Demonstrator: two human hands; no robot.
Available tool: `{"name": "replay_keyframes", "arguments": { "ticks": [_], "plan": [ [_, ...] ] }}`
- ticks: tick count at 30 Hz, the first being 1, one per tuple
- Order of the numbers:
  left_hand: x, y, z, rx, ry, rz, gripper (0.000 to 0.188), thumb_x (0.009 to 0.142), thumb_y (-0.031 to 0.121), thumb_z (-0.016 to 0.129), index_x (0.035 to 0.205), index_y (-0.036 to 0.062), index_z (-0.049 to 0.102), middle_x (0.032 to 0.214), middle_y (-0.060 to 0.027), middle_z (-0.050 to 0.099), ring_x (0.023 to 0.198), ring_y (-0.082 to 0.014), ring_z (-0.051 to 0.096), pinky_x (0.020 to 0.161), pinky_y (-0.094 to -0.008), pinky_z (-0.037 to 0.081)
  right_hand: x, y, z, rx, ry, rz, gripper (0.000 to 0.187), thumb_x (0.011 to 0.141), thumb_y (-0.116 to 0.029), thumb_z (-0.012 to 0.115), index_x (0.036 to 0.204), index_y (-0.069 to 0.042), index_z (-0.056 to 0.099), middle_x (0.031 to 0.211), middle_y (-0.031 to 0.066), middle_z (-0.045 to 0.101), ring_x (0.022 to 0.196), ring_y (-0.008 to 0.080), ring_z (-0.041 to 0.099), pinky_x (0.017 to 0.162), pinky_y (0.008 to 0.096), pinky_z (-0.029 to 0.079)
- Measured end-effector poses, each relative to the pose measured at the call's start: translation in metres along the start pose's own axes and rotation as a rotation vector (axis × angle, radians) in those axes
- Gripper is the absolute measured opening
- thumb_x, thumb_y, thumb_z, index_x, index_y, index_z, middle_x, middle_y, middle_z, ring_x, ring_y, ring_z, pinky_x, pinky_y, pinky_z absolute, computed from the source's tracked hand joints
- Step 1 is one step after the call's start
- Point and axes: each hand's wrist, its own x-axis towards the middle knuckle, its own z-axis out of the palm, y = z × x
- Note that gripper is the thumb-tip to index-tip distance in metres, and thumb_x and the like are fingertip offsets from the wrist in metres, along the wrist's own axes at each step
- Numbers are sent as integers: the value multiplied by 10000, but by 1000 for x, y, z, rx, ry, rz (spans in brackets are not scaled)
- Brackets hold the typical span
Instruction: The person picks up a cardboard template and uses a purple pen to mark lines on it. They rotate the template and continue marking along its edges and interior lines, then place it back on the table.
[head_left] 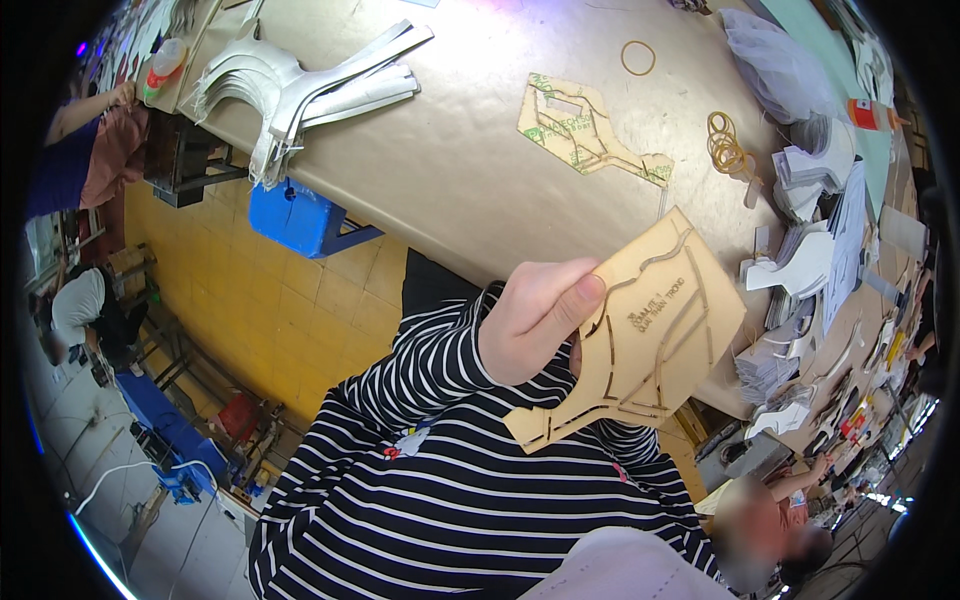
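My left hand [540, 318] is closed on a thin plywood pattern template [665, 325], its thumb pressed on the upper left edge. The template has curved slots cut through it, dark printed marks and a narrow tail at the lower left. It is raised in front of my striped top. My right hand is hidden behind it; just part of that sleeve [632, 437] shows below. A second slotted template [572, 122], pale with green print, lies flat on the table beyond my hands.
A stack of curved pale cut pieces [300, 85] lies at the table's far left. Rubber bands [728, 143] and piles of white cut pieces [800, 262] sit on the right. A blue stool [295, 218] stands by the table edge. Other people are at left and lower right.
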Motion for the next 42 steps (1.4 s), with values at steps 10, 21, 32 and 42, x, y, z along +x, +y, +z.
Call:
{"name": "replay_keyframes", "arguments": {
  "ticks": [10, 21, 32, 42],
  "plan": [
    [-1, 5, -1, -71, 37, -66, 389, 1020, 271, 348, 976, -49, 564, 651, -24, 574, 522, -60, 521, 496, -186, 411, 1, -2, 1, -17, -3, -4, 265, 945, -189, 460, 1114, 10, 509, 964, 92, 542, 784, 140, 525, 640, 251, 427],
    [4, 9, -2, -389, 22, -297, 324, 991, 260, 461, 872, -15, 586, 637, 48, 433, 536, -24, 331, 471, -178, 284, 32, -30, -18, -48, 12, -64, 279, 951, -203, 453, 1125, 9, 500, 977, 94, 534, 799, 147, 521, 653, 255, 426],
    [2, 15, -1, -169, 68, -329, 323, 1007, 277, 389, 796, 56, 496, 660, 46, 429, 562, -21, 332, 488, -184, 256, 19, -19, -10, -25, -10, -21, 293, 956, -218, 446, 1136, 9, 491, 990, 97, 526, 813, 154, 518, 665, 260, 425],
    [2, 12, -6, 94, 14, -189, 355, 1007, 266, 391, 810, -12, 494, 593, -114, 437, 517, -190, 428, 524, -286, 376, 14, -12, -2, -42, -2, -18, 305, 960, -231, 440, 1145, 8, 483, 1001, 99, 519, 827, 160, 515, 677, 264, 425]
  ]
}}
